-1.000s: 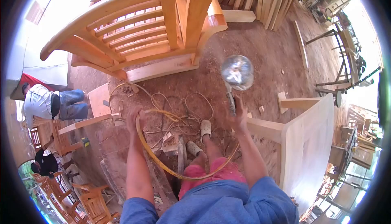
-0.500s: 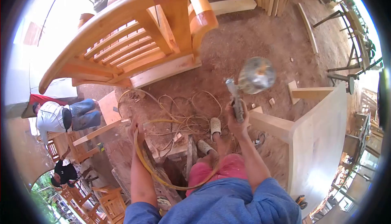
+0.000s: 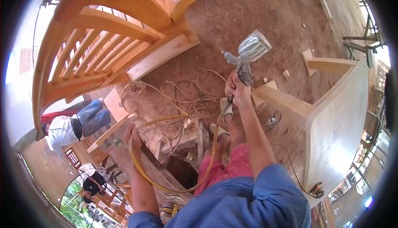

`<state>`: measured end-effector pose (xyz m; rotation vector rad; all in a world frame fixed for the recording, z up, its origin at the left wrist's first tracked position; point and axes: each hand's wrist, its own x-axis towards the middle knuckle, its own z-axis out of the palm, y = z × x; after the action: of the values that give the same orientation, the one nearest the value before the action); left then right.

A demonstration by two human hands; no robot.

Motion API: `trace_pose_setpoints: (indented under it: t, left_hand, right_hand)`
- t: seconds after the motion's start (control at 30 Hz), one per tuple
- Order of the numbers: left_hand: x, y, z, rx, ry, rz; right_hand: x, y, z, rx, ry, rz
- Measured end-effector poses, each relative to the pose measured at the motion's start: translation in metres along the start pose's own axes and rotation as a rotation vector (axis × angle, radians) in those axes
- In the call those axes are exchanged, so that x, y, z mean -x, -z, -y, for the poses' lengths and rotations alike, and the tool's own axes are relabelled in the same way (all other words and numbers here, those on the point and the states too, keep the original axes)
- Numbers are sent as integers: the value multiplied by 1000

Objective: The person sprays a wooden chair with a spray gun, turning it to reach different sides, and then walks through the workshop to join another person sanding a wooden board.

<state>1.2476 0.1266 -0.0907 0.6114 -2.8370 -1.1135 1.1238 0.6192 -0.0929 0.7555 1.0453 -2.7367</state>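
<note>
Spray gun (image 3: 244, 56) grip hidden inside right hand (image 3: 237, 90) fingers. Hose (image 3: 174, 118) passes behind left hand (image 3: 133, 136) fingers, lower loop hidden by knee. Chair (image 3: 103, 41) beyond fingertips cut off by top edge. Tangled cords between hands too fine to separate.

Right hand (image 3: 237, 90) raised, left hand (image 3: 133, 133) low, both closed.

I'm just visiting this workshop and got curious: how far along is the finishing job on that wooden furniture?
Done: the big bench at upper left looks glossy orange, seemingly coated. In hand: the right hand has a grip on a spray gun raised toward it, while the left hand holds the yellow hose. Left: the pale table at right looks bare, apparently uncoated.
</note>
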Motion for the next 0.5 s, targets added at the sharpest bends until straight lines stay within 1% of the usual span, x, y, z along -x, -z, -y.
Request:
trace_pose_setpoints:
  t: [0.07,0.13,0.23,0.27,0.33,0.4,0.5]
  left_hand:
    - [-2,-1,-4,-3,32,-3]
    - [0,0,-20,84,150,11]
    - [-1,3,-27,41,154,70]
    - [-1,4,-33,20,168,72]
    - [-1,3,-42,-20,195,76]
    - [3,4,-38,3,154,55]
    - [3,-2,-50,-16,120,26]
  right_hand:
    - [-20,10,-13,8,-52,-36]
    - [-38,17,-24,3,-108,-78]
    - [-61,23,-40,37,-143,-140]
    - [-69,25,-45,40,-153,-200]
    - [-84,31,-58,42,-140,-224]
    - [-101,37,-71,39,-132,-251]
    - [-126,47,-86,55,-131,-302]
